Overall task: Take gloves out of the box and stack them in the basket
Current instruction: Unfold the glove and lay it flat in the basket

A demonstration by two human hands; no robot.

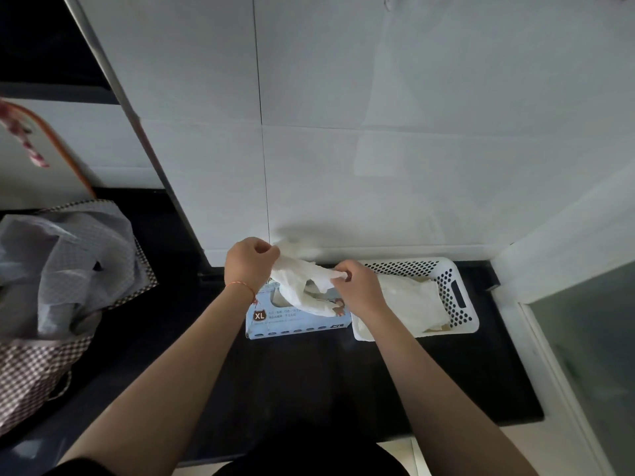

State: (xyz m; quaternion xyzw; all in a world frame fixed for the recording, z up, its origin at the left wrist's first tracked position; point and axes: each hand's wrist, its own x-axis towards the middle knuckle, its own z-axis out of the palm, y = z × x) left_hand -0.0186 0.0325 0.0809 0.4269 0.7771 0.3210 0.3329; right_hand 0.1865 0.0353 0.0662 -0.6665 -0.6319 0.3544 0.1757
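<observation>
A light blue glove box (pixel 295 321) marked XL lies on the black counter against the tiled wall. Above it, both hands hold one white glove (pixel 302 280) stretched between them. My left hand (pixel 249 262) grips the glove's far end at the upper left. My right hand (pixel 357 285) pinches its other edge at the right. Part of the glove droops down over the box top. Right of the box stands a white perforated basket (pixel 457 297) with a pile of white gloves (pixel 409 304) lying flat inside.
A checked bag (pixel 41 355) holding a grey plastic bag (pixel 68 262) sits at the left on the black counter (pixel 309 383). White tiled wall (pixel 378 166) rises right behind the box and basket. A white frame with a glass panel (pixel 584 338) borders the right side.
</observation>
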